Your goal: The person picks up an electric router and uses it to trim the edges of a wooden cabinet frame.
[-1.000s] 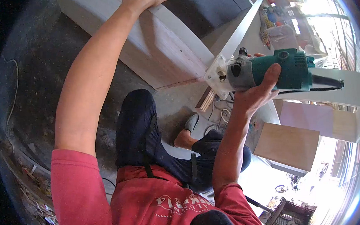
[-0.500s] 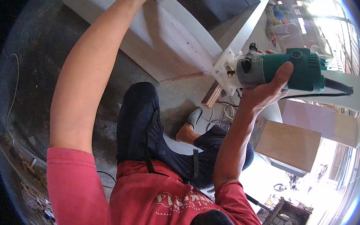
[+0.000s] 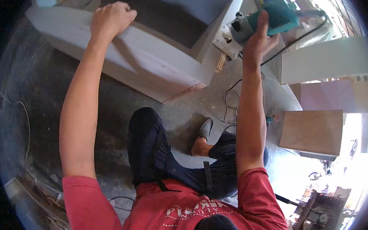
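My right hand (image 3: 258, 44) is wrapped around a green trim router (image 3: 280, 17), its clear base facing left against the outer side of a large pale wooden cabinet (image 3: 153, 74) near the corner. From the router's back end a black cable loops down. My left hand (image 3: 112, 20) is closed over the cabinet's upper edge at the upper left, knuckles up. Its fingertips are partly hidden. The cabinet lies with its opening facing up, a dark grey inside showing. The router's bit cannot be made out.
A wooden box (image 3: 311, 131) stands at the right, below a long pale panel (image 3: 330, 60). Cords (image 3: 231, 94) lie on the concrete floor near my foot (image 3: 199, 147). A dark slatted machine (image 3: 320, 218) is at the lower right. Wood scraps lie along the lower left.
My right hand and the router have moved up along the cabinet's side, away from my body. My left hand has come fully into view, and the camera view has shifted.
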The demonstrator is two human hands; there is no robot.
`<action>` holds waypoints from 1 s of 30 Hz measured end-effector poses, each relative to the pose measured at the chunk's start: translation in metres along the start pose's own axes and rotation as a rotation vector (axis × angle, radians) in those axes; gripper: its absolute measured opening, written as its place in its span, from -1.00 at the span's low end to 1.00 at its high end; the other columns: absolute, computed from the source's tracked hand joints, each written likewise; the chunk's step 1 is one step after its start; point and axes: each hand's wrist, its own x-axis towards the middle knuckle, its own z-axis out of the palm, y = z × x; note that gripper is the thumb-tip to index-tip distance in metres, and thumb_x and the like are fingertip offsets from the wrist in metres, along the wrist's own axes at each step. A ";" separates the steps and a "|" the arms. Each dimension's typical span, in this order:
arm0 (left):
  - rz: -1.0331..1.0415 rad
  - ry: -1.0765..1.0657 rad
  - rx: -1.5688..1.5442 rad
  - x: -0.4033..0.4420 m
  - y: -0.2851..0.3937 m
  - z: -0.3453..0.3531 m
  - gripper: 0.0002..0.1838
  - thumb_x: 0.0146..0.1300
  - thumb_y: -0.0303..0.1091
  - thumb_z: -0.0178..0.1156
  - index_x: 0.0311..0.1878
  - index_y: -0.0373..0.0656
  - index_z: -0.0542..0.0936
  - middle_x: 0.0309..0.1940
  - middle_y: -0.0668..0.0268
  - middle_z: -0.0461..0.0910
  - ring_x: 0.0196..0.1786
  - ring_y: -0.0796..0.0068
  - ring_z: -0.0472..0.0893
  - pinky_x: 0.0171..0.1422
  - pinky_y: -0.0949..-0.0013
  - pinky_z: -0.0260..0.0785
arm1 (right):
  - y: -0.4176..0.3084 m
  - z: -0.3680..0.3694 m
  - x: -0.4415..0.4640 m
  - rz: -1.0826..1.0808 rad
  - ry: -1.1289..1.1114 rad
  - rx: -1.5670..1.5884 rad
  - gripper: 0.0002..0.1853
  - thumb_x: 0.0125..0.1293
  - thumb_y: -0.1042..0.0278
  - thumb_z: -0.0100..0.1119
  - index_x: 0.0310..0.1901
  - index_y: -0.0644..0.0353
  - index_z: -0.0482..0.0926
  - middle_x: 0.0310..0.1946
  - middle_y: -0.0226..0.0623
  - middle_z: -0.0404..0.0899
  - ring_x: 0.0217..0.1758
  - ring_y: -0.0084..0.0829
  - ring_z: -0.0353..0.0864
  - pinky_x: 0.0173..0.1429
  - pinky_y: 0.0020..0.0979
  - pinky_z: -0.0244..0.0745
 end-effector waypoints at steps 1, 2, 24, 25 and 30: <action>-0.014 -0.012 -0.001 -0.001 0.003 -0.005 -0.61 0.22 -0.04 0.05 -0.16 -0.06 0.75 -0.14 0.08 0.74 -0.01 -0.03 0.68 0.21 0.10 0.46 | 0.005 0.000 0.007 -0.009 -0.006 -0.018 -0.58 0.34 0.10 0.36 -0.03 0.33 0.60 -0.29 -0.25 0.68 -0.24 -0.44 0.66 -0.06 -0.38 0.56; 0.013 -0.002 0.008 0.001 0.007 -0.010 -0.61 0.22 -0.04 0.05 -0.16 -0.06 0.75 -0.14 0.08 0.74 -0.01 -0.03 0.68 0.21 0.10 0.46 | 0.011 0.002 0.014 -0.059 -0.007 0.019 -0.58 0.33 0.11 0.38 -0.01 0.34 0.60 -0.26 -0.30 0.67 -0.20 -0.47 0.64 -0.02 -0.39 0.53; -0.021 -0.126 0.040 -0.009 0.005 0.007 -0.56 0.29 0.04 0.07 0.06 0.07 0.73 0.01 0.17 0.72 0.13 0.01 0.64 0.26 0.12 0.41 | -0.022 -0.083 0.034 0.241 0.209 -0.110 -0.60 0.24 0.13 0.41 -0.04 0.26 0.61 -0.30 -0.37 0.62 -0.26 -0.51 0.56 -0.14 -0.39 0.47; -0.013 -0.117 0.015 -0.004 0.000 0.008 -0.55 0.30 0.03 0.08 0.11 0.05 0.71 0.03 0.17 0.72 0.14 0.05 0.64 0.26 0.15 0.41 | -0.044 -0.093 0.026 0.357 0.264 -0.157 -0.61 0.25 0.12 0.41 -0.06 0.25 0.61 -0.32 -0.39 0.61 -0.28 -0.52 0.55 -0.17 -0.40 0.46; 0.125 0.017 -0.666 0.002 0.031 0.022 -0.40 0.31 0.04 0.23 0.24 -0.24 0.61 0.23 0.08 0.61 0.29 0.18 0.58 0.40 0.30 0.33 | -0.077 -0.155 -0.029 0.194 0.387 -0.007 -0.45 0.23 -0.03 0.46 0.04 0.27 0.60 -0.18 -0.37 0.63 -0.18 -0.50 0.62 -0.05 -0.37 0.53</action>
